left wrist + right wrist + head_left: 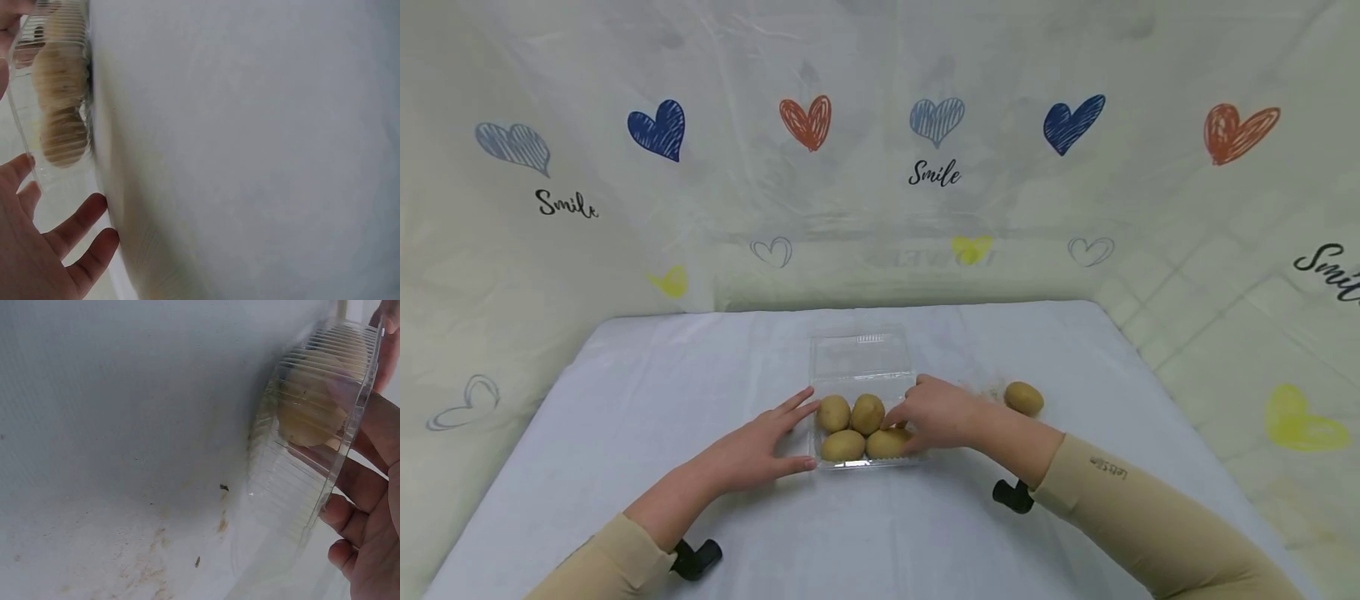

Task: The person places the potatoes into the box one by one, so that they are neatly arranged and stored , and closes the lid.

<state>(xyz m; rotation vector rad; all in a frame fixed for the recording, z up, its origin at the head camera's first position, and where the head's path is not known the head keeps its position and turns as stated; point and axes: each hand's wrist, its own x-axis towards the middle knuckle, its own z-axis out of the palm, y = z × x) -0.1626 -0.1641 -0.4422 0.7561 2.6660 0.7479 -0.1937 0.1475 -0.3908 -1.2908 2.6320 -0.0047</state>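
A clear plastic clamshell box (865, 464) lies with its lid (859, 357) folded back, holding several potatoes (843, 446). My right hand (943, 412) reaches over the right rim, thumb and fingers around the front-right potato (889, 443). Through the ribbed wall in the right wrist view, that potato (307, 409) shows between thumb and finger. Spread at the box's left side, my left hand (756, 448) has its fingertips right at the rim and holds nothing. In the left wrist view, its fingers (84, 219) are extended beside the box.
One loose potato (1024, 399) lies on the white-covered table (700, 367) to the right, behind my right forearm. Brown dirt specks (223, 522) mark the cloth there. A heart-printed curtain (865, 200) hangs behind the table. Each wrist carries a black camera (1013, 497).
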